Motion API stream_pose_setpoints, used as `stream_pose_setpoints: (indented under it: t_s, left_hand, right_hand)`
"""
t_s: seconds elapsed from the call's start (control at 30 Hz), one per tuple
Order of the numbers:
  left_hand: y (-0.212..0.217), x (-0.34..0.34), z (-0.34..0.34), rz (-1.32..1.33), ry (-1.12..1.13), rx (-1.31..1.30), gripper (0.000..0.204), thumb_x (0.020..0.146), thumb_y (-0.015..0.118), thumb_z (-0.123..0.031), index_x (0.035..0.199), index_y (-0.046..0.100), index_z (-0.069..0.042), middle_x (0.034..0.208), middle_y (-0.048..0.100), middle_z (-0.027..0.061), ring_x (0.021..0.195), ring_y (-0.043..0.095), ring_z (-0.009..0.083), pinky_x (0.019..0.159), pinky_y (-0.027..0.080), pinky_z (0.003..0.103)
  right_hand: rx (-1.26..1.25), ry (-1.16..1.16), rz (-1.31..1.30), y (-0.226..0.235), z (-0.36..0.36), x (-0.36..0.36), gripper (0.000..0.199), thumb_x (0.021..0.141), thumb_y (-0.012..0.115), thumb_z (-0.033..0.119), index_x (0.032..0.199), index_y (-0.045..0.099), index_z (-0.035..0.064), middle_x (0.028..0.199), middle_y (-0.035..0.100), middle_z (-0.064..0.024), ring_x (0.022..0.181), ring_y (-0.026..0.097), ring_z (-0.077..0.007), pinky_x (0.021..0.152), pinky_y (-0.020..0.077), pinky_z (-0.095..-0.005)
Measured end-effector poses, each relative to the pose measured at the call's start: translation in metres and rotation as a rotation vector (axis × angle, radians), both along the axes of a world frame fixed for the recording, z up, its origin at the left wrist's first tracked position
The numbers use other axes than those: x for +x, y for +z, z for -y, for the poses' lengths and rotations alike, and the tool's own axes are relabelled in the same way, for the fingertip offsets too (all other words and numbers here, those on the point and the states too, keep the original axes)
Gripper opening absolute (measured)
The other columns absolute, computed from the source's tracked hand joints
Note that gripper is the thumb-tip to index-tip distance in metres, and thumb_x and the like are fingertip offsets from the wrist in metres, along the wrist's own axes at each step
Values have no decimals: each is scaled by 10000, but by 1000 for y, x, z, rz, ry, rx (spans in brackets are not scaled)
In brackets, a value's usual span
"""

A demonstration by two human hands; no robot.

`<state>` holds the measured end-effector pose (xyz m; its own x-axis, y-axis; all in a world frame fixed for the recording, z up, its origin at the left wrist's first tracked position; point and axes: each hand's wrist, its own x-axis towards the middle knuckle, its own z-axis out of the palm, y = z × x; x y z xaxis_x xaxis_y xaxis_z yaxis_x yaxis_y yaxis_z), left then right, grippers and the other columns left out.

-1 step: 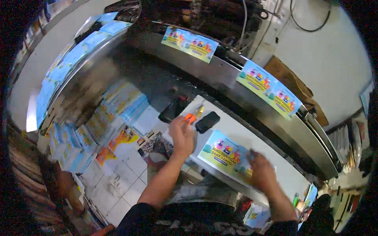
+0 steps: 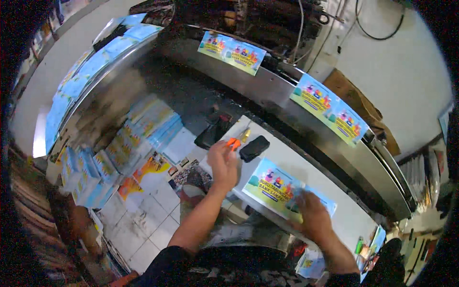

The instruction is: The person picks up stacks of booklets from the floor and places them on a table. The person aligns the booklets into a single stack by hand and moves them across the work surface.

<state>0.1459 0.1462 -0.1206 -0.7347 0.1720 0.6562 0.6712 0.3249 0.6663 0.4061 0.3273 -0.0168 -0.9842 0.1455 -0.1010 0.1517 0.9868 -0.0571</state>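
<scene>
On the white work surface lies a printed blue-and-yellow cover sheet (image 2: 270,184) with colourful cartoon figures. My right hand (image 2: 313,213) is over its right half, fingers bent downward and smeared by motion; part of the sheet shows beyond them. My left hand (image 2: 223,167) is at the left end of the surface, its curled fingers closed at the orange handle of a small tool (image 2: 234,143) with a yellowish metal end. Just right of that tool rests a black oblong object (image 2: 255,149), its kind unclear.
Behind the white board (image 2: 306,165) runs a metal ledge (image 2: 277,88) bearing two cover sheets (image 2: 232,52) (image 2: 330,109). Stacks of booklets (image 2: 153,122) fill the lower left. More blue sheets (image 2: 95,71) lie along the curved left ledge. A black pouch-like thing (image 2: 210,134) sits behind my left hand.
My right hand has moved left across the cover sheet, showing more of its right end. The left hand stays at the orange-handled tool. The whole view has shifted slightly.
</scene>
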Motion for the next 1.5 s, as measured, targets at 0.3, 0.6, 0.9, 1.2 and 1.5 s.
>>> stream_pose_setpoints:
  t_s: [0.3, 0.6, 0.9, 1.2, 1.5]
  left_hand:
    - [2, 0, -8, 24, -7, 42, 394, 890, 589, -151, 1235, 457, -14, 1229, 499, 195, 1161, 452, 365, 1005, 302, 471]
    - [-4, -1, -3, 23, 3, 64, 370, 911, 572, -175, 1226, 460, -17, 1243, 495, 194, 1158, 451, 362, 1006, 297, 475]
    - [7, 1, -1, 27, -15, 100, 381, 880, 593, -157, 1212, 474, -11, 1207, 522, 194, 1134, 469, 362, 984, 319, 478]
    - [1, -3, -10, -12, 8, 47, 377, 856, 614, -150, 1189, 499, -16, 1197, 533, 197, 1119, 485, 374, 976, 320, 478]
    - [4, -3, -13, 7, -21, 33, 348, 865, 619, -126, 1169, 502, -4, 1181, 540, 195, 1099, 492, 373, 964, 334, 471]
  right_hand:
    - [-6, -60, -43, -30, 13, 16, 679, 763, 742, 348, 1330, 509, 57, 1416, 461, -168, 1297, 453, -340, 1042, 419, -438]
    - [-186, -265, -37, 85, -78, -33, 202, 854, 635, 186, 996, 669, 47, 801, 659, -203, 712, 629, -358, 684, 496, -421]
    - [363, -311, -885, 153, -197, -141, 456, 918, 501, 45, 1365, 516, 135, 1361, 546, -116, 1242, 538, -268, 1034, 417, -359]
    - [120, -222, -569, 17, -165, -110, 456, 836, 594, 53, 1287, 548, 102, 1219, 611, -173, 1078, 598, -394, 900, 493, -466]
    - [49, 22, -18, -18, 10, 7, 678, 763, 749, 329, 1300, 507, -6, 1438, 427, -198, 1318, 430, -362, 1053, 413, -427]
